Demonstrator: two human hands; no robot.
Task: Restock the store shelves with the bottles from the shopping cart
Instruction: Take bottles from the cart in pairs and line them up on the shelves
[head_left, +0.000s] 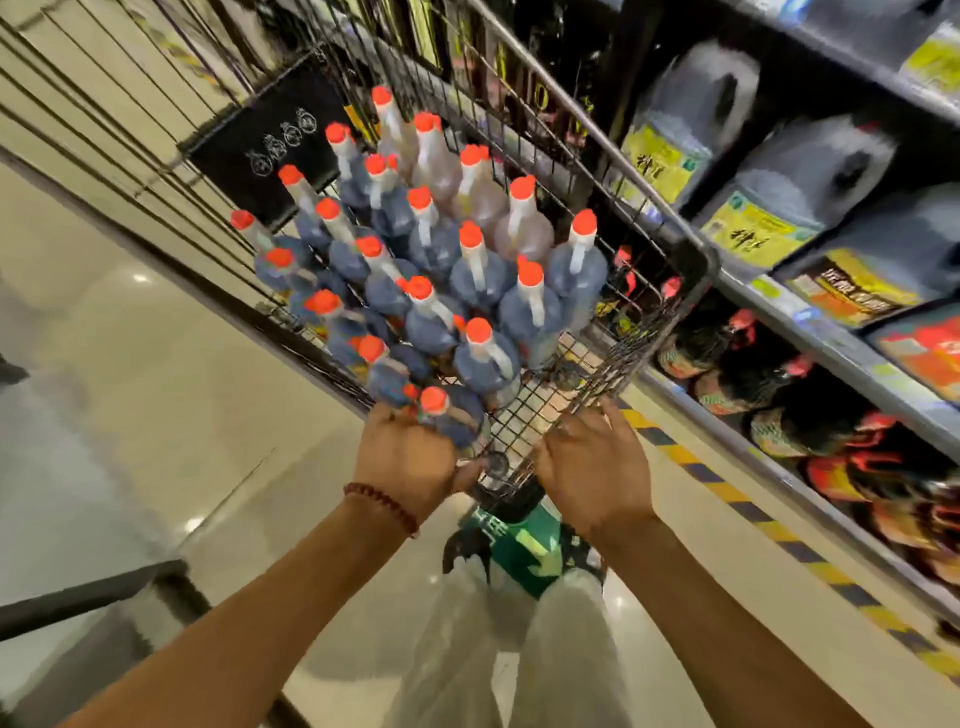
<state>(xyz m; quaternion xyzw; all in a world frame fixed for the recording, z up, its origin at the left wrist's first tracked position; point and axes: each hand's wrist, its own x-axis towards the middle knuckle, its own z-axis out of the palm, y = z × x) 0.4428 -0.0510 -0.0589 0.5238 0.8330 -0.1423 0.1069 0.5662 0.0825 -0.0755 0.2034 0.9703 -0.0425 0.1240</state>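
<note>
A black wire shopping cart (691, 291) stands before me, packed with several tall bottles (483, 275) of dark liquid with orange caps. A few at the far side hold lighter brown liquid (522, 223). My left hand (405, 457), a bead bracelet at its wrist, grips the cart's near edge beside the closest bottle (447, 415). My right hand (592, 467) curls over the near edge of the cart a little to the right. The store shelves (831, 338) run along the right side.
The shelves hold large dark jugs (691, 119) with yellow labels above and rows of dark bottles (727, 343) with red caps below. A yellow-and-black striped strip (748, 514) marks the floor by the shelf base. A dark rail (93, 592) sits at lower left. The pale glossy floor stretches left.
</note>
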